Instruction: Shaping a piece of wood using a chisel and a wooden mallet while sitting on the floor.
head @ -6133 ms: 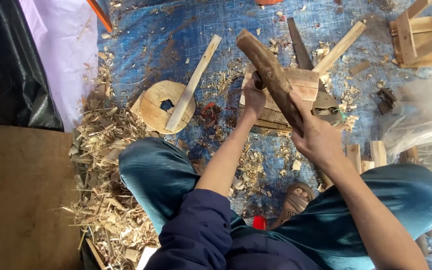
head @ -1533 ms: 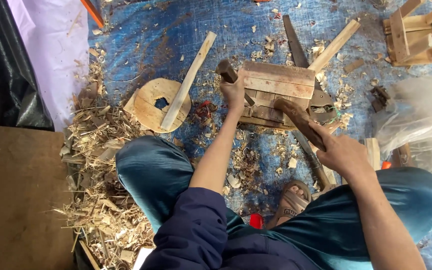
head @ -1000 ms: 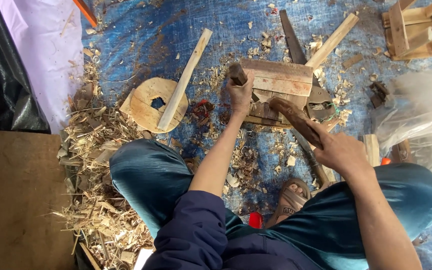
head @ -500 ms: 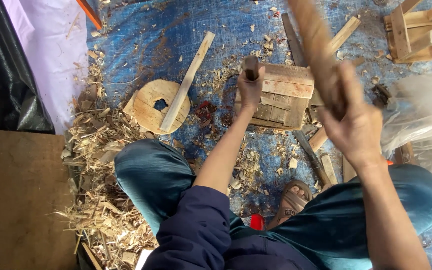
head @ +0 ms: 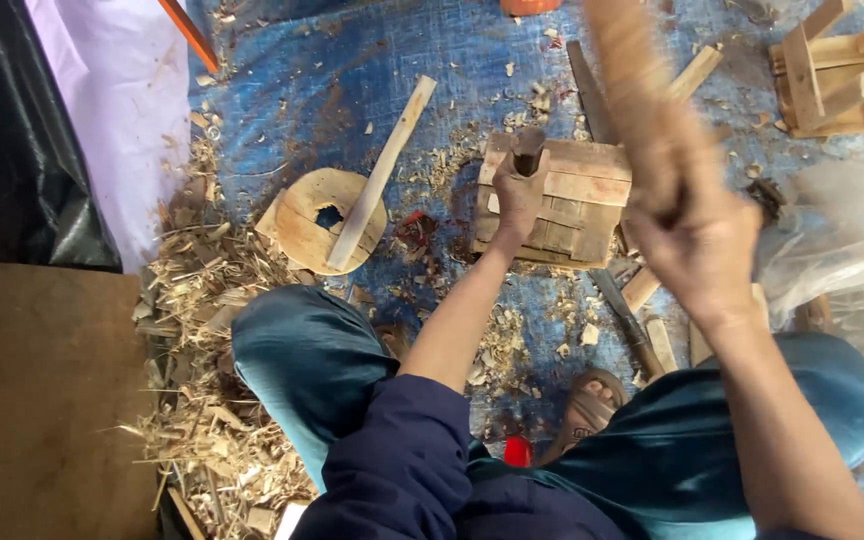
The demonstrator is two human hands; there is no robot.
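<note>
- right hand [head: 697, 235] is clenched around a blurred wooden mallet [head: 637, 95], raised above the wooden block [head: 562, 200].
- left hand [head: 520, 195] grips a dark chisel handle [head: 528, 150] standing upright on the block's near-left part.
- the block rests on the blue tarp [head: 292, 90].
- left of it lie a round wooden disc [head: 302, 215], a wooden stick [head: 382, 170] across it, and wood shavings [head: 212, 400].

The tarpaulin [head: 372, 60] is blue with a fine woven pattern. The wooden block [head: 577, 205] is tan with banded boards, the round disc [head: 317, 215] pale yellow-brown, the trousers [head: 302, 365] teal, and the blurred club [head: 642, 90] seemingly reddish-brown.
</note>
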